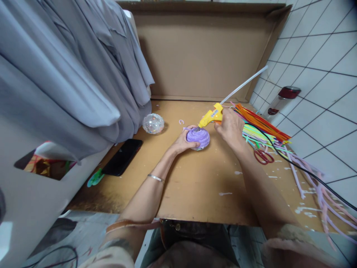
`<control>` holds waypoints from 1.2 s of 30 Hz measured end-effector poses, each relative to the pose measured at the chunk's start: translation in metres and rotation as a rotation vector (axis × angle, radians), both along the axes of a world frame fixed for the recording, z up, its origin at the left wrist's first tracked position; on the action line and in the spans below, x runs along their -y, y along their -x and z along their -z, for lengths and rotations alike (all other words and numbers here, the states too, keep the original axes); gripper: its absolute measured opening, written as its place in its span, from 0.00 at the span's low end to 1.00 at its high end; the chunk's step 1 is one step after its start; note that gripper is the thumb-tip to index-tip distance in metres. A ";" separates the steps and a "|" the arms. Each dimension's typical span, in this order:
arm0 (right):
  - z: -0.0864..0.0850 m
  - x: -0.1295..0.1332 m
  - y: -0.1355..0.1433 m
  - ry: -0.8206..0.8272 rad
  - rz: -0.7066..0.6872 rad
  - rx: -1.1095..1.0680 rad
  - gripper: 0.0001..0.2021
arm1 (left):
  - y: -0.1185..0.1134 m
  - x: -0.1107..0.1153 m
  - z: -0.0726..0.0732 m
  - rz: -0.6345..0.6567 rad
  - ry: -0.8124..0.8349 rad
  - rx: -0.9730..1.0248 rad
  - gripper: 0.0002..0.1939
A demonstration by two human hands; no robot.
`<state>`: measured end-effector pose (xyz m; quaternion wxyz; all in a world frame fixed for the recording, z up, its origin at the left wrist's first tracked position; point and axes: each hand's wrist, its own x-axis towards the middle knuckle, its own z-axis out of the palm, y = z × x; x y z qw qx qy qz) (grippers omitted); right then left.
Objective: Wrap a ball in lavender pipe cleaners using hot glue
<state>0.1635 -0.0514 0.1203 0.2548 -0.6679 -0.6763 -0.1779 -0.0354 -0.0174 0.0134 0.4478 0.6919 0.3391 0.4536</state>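
My left hand [184, 142] grips the left side of a round ball [202, 138] wrapped in purple pipe cleaner, its fingers around it just above the table. In my right hand [232, 126] is a yellow glue gun [211, 116], its nozzle pointing down and left. The nozzle tip meets the top of the ball, or sits just over it. A long clear glue stick [244, 85] juts from the gun's back end. Left of the ball stands a clear, glittery hollow ball [153, 123]. A small bent pale piece of pipe cleaner [181, 121] lies between the two.
Orange pipe cleaners [260, 121] and green ones lie at the right, with red-handled scissors [263, 156] beside them. A black cord [290, 160] crosses lilac strands. A phone [122, 157] lies left; cardboard [200, 56] stands behind, and a red-lidded bottle [280, 102] by the tiles.
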 end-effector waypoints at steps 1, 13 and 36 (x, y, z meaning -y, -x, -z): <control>0.000 0.000 0.000 0.000 -0.004 0.001 0.16 | 0.000 0.000 -0.001 0.015 0.021 -0.001 0.44; -0.002 0.003 0.001 0.020 -0.033 -0.002 0.16 | -0.001 0.003 -0.003 0.078 0.092 0.044 0.47; -0.005 0.000 -0.004 0.037 -0.082 0.017 0.13 | -0.003 0.007 -0.009 0.089 0.085 0.020 0.47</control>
